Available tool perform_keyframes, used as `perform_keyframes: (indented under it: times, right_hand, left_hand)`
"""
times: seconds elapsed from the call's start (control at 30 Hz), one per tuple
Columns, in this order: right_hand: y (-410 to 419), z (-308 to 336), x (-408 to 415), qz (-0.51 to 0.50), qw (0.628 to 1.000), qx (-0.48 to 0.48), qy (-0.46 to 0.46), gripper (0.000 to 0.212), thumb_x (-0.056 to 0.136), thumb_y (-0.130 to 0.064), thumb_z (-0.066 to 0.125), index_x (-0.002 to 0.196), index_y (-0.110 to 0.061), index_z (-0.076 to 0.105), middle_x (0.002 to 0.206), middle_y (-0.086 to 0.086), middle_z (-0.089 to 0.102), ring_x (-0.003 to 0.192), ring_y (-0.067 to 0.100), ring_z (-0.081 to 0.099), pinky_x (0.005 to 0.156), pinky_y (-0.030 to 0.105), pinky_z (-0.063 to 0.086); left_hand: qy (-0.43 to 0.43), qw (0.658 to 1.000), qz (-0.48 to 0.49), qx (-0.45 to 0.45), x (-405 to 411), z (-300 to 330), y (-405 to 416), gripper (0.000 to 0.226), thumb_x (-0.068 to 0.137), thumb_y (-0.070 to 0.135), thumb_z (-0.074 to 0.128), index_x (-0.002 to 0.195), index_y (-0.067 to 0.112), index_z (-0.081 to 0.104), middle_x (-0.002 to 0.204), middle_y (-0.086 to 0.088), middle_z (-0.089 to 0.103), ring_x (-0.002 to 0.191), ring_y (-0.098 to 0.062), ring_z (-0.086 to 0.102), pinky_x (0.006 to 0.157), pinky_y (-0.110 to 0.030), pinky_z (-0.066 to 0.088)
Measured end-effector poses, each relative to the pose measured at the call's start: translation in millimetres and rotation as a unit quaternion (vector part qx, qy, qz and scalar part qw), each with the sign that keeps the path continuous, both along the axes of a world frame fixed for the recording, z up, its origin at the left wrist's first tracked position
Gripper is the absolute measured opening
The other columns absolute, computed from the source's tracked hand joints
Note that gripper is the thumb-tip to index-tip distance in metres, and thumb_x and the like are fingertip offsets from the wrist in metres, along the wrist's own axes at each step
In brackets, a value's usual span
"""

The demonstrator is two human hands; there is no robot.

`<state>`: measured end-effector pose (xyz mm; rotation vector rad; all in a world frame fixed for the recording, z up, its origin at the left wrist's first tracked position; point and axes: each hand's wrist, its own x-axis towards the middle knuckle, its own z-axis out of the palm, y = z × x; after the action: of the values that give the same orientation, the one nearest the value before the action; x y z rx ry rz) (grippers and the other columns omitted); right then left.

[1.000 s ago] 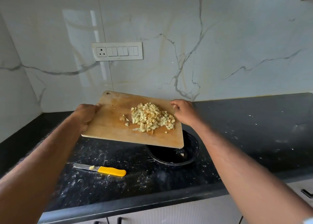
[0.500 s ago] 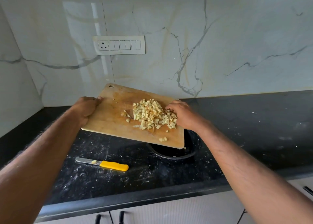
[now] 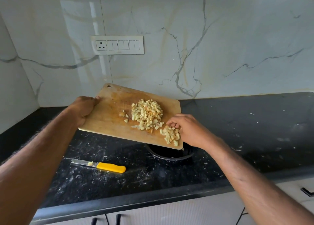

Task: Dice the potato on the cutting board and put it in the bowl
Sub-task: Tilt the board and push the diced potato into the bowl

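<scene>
Wooden cutting board [image 3: 108,122] tilted over bowl [image 3: 169,154]; scraping dice off the low corner.

Left hand [image 3: 83,108] clamps the board's left edge, fingers closed around it, holding it raised so the near-right corner overhangs the black bowl on the counter [image 3: 254,131]; right hand [image 3: 188,129] has fingers curled loosely, raking a small clump of diced potato [image 3: 147,114] toward that corner; main pile sits mid-board, none visibly in the bowl yet; knife [image 3: 100,165] parked on the counter, well apart, so cutting looks done; steeper tilt risks dice missing the rim.
</scene>
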<state>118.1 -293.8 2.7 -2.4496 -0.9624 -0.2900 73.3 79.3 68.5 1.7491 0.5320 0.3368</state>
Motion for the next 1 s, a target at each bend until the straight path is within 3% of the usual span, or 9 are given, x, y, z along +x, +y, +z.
perform_keyframes:
  times: [0.13, 0.27, 0.33, 0.4, 0.53, 0.63, 0.8, 0.93, 1.0]
  right_hand:
    - [-14, 14, 13, -0.066, 0.991, 0.113, -0.041, 0.045, 0.089, 0.015, 0.056, 0.118, -0.016, 0.070, 0.100, -0.018, 0.061, 0.088, -0.006, 0.059, 0.083, 0.009, 0.050]
    - [-2, 25, 23, -0.108, 0.984, 0.117, -0.082, 0.016, 0.094, -0.006, 0.065, 0.092, -0.013, 0.079, 0.085, -0.011, 0.072, 0.069, -0.010, 0.060, 0.068, 0.013, 0.049]
    - [5, 24, 27, -0.128, 0.980, 0.119, -0.092, 0.015, 0.092, -0.005, 0.068, 0.084, -0.013, 0.078, 0.082, -0.011, 0.070, 0.072, -0.004, 0.062, 0.069, 0.025, 0.055]
    - [11, 23, 31, -0.139, 0.982, 0.088, -0.088, 0.015, 0.093, 0.000, 0.065, 0.094, -0.009, 0.077, 0.098, 0.000, 0.071, 0.088, 0.011, 0.066, 0.082, 0.035, 0.059]
    - [15, 15, 28, -0.121, 0.989, 0.027, -0.075, 0.025, 0.102, -0.007, 0.052, 0.117, -0.002, 0.071, 0.120, 0.008, 0.064, 0.112, 0.020, 0.061, 0.099, 0.023, 0.047]
    - [14, 8, 14, -0.107, 0.990, 0.031, -0.088, 0.025, 0.103, -0.008, 0.050, 0.114, -0.006, 0.073, 0.114, 0.003, 0.063, 0.105, 0.013, 0.061, 0.094, 0.014, 0.044]
    - [17, -1, -17, -0.081, 0.993, 0.014, -0.082, 0.024, 0.103, -0.011, 0.051, 0.098, -0.012, 0.074, 0.100, -0.004, 0.061, 0.090, 0.006, 0.061, 0.074, 0.009, 0.047]
    - [21, -2, -37, -0.049, 0.996, 0.018, -0.075, 0.022, 0.099, -0.010, 0.057, 0.086, -0.014, 0.075, 0.093, -0.006, 0.066, 0.084, 0.004, 0.062, 0.081, 0.025, 0.056]
    - [26, 1, -39, -0.058, 0.993, 0.053, -0.088, 0.016, 0.097, -0.010, 0.061, 0.098, -0.015, 0.077, 0.099, -0.006, 0.067, 0.086, 0.003, 0.063, 0.084, 0.019, 0.055]
  left_hand:
    - [0.001, 1.000, 0.000, -0.017, 1, -3, -1, 0.023, 0.101, 0.031, 0.061, 0.101, 0.010, 0.067, 0.097, -0.016, 0.075, 0.074, -0.032, 0.076, 0.066, -0.051, 0.063]
    - [-0.004, 1.000, -0.001, -0.023, -1, -1, -3, 0.024, 0.102, 0.031, 0.060, 0.106, 0.008, 0.066, 0.095, -0.016, 0.075, 0.070, -0.030, 0.076, 0.057, -0.047, 0.062]
    - [-0.003, 1.000, -0.004, -0.025, -3, -1, -4, 0.024, 0.102, 0.032, 0.060, 0.107, 0.009, 0.066, 0.097, -0.016, 0.075, 0.073, -0.031, 0.076, 0.060, -0.049, 0.063]
    - [-0.007, 1.000, -0.005, -0.026, -4, 0, -5, 0.025, 0.101, 0.032, 0.060, 0.109, 0.009, 0.066, 0.098, -0.016, 0.075, 0.074, -0.031, 0.077, 0.060, -0.047, 0.063]
    - [-0.011, 1.000, -0.008, -0.024, -7, 2, -6, 0.026, 0.101, 0.032, 0.060, 0.114, 0.010, 0.065, 0.103, -0.016, 0.074, 0.081, -0.032, 0.076, 0.062, -0.045, 0.064]
    - [-0.008, 1.000, -0.008, -0.027, -7, 3, -6, 0.026, 0.102, 0.032, 0.059, 0.115, 0.010, 0.064, 0.105, -0.016, 0.073, 0.084, -0.033, 0.076, 0.069, -0.046, 0.064]
    - [-0.015, 0.999, -0.008, -0.035, -5, 4, -8, 0.022, 0.101, 0.031, 0.060, 0.104, 0.010, 0.065, 0.102, -0.015, 0.074, 0.077, -0.031, 0.077, 0.062, -0.046, 0.063]
    - [-0.014, 0.999, -0.012, -0.036, -8, 5, -10, 0.028, 0.102, 0.032, 0.059, 0.116, 0.009, 0.064, 0.105, -0.016, 0.073, 0.084, -0.033, 0.076, 0.069, -0.049, 0.064]
    - [-0.013, 0.999, -0.012, -0.030, -10, 5, -12, 0.025, 0.102, 0.032, 0.059, 0.112, 0.009, 0.064, 0.105, -0.017, 0.073, 0.085, -0.033, 0.075, 0.071, -0.048, 0.064]
